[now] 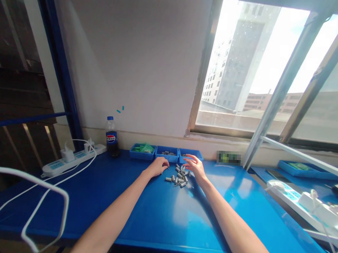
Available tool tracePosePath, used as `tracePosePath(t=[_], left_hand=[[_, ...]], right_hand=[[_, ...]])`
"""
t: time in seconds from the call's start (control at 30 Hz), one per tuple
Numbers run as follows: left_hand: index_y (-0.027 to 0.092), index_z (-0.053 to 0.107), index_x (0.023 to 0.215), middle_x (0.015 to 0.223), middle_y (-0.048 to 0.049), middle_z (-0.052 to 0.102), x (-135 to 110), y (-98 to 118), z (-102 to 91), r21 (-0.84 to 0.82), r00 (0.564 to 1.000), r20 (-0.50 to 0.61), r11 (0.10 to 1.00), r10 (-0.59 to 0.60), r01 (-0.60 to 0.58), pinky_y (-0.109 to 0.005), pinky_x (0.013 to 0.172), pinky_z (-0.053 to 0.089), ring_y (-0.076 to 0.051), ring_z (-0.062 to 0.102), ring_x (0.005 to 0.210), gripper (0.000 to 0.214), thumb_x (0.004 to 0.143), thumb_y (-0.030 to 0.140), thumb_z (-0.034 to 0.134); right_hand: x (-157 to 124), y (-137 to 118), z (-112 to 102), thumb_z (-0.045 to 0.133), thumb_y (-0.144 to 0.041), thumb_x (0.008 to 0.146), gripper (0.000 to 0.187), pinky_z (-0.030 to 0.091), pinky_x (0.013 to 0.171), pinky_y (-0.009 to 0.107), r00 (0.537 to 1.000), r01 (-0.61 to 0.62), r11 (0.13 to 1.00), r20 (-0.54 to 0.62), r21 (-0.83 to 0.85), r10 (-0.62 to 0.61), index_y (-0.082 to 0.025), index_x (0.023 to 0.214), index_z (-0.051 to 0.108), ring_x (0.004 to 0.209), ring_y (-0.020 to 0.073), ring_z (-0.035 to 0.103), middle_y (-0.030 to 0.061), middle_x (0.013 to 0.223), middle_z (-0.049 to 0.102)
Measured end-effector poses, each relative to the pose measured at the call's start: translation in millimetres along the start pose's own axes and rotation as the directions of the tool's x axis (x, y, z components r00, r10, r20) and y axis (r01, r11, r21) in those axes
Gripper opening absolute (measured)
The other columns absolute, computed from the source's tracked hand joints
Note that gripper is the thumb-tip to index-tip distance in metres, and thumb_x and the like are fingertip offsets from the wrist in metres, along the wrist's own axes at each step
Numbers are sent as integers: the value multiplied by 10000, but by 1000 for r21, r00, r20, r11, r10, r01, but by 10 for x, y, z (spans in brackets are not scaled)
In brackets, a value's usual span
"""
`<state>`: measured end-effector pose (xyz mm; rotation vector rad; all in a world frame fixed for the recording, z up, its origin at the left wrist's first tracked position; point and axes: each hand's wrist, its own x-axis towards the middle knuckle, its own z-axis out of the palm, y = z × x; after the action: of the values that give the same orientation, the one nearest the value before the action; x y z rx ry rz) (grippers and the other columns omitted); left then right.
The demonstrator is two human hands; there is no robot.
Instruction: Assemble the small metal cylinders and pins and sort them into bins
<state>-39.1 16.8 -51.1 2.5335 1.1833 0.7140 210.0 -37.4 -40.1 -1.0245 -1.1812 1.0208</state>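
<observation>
Small grey metal cylinders [180,178] lie in a loose heap on the blue tabletop, between my two hands. My left hand [158,167] is at the left of the heap, in front of the blue bins. Its thumb and fingertips are pinched together, and a thin dark tip shows below them, too small to name. On the heap's right side my right hand [195,167] hovers with fingers apart and nothing visible in them. Its fingertips are in front of the right blue bin [198,157]. The middle blue bin [167,159] holds several similar grey pieces.
A left blue bin [142,155] contains green plastic packaging. Beside it stands a cola bottle [111,137]. White power strips lie at the left [75,161] and right [302,205], with white cables [57,183] looping over the left side. A metal post [285,79] rises on the right.
</observation>
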Motion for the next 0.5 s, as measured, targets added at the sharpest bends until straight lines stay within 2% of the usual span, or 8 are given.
tracePosePath(t=[0.13,0.3,0.4,0.5], left_hand=[[163,744,903,907,-74,680,-22,11,-19,13,1000,16,1000,-24,23,-301,858,506,-209,648,877,122,896,180,623],[174,688,939,1056,-82,626,-70,96,-26,4,999,39,999,-36,36,-321,923,496,-211,631,960,108,934,221,591],[168,655,922,1007,-83,646,-100,148,-31,-20,1000,11,1000,6,-6,-330,928,482,-217,617,965,114,950,193,547],[165,634,915,938,-73,673,-110,202,-20,-96,998,-47,994,42,-47,-324,866,484,-210,619,896,114,957,194,533]], right_hand=[[1,-2,-19,759,-403,759,452,599,689,352,999,-25,1000,-22,-11,25,-243,1175,687,748,223,750,79,1072,782],[6,9,-18,748,-372,761,459,573,647,313,999,-35,999,-4,-11,35,-226,1191,683,699,192,726,81,1052,783],[13,30,-2,741,-373,757,472,555,638,299,999,-32,999,16,-11,32,-222,1199,676,681,176,709,74,1032,784],[13,43,22,739,-388,756,478,539,635,296,1000,-9,999,26,-45,10,-214,1198,677,659,169,690,68,977,787]])
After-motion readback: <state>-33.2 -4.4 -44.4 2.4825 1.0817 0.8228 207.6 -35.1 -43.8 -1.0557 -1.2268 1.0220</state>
